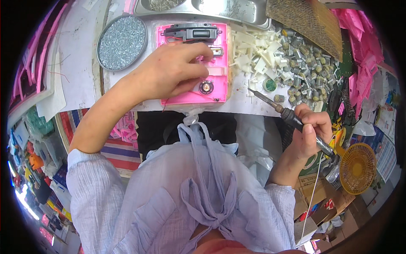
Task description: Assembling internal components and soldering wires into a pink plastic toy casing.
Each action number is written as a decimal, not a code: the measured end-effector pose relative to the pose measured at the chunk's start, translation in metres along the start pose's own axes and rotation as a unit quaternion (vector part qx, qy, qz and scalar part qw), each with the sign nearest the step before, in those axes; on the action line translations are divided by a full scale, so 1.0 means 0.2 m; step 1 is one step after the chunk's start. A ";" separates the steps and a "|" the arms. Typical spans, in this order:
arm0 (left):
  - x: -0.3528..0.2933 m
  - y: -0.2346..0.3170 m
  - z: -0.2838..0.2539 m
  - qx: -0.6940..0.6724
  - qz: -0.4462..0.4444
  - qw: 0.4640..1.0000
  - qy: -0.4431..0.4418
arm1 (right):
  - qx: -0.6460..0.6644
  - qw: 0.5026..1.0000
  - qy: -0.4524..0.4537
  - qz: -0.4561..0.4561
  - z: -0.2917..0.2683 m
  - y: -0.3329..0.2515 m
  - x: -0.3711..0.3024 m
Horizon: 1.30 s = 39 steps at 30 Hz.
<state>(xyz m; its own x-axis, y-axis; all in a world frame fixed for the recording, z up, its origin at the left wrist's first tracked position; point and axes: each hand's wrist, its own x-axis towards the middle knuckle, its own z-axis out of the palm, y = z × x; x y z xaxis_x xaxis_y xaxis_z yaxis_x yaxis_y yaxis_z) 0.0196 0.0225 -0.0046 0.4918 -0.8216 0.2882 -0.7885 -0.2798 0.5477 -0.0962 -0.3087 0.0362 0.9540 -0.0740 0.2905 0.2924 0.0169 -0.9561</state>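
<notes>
My left hand [177, 67] reaches over a pink plastic housing [169, 100], its fingers bent down onto the middle of it. The fingertips are partly hidden, and I cannot make out what they pinch. Beside them sits a small metal part [217, 51]. A black plastic assembly [192, 33] lies along the housing's far end, and a round black part [206, 87] sits at its near end. My right hand [311, 129] is closed around the black handle of a soldering iron [292, 118]. The iron's metal tip points up and left, apart from the housing.
A round tin of small metal pieces [122, 42] stands left of the housing. A metal tray [203, 8] lies behind it. White plastic parts [253, 51] and many small motors [311, 70] are heaped to the right, near a small green-filled cap [269, 85]. A yellow basket [357, 168] is lower right.
</notes>
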 end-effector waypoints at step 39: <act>0.10 -0.12 -0.06 -0.001 0.093 0.988 -0.120 | 0.016 0.998 -0.024 0.052 0.04 0.07 -0.01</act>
<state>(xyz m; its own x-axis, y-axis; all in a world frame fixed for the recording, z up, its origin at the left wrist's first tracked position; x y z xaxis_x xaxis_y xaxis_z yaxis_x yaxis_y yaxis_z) 0.0518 0.0192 -0.0028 0.2357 -0.9532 0.1893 -0.8565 -0.1118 0.5038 -0.0936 -0.2994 0.0225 0.9810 -0.0219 0.1926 0.1936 0.0541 -0.9796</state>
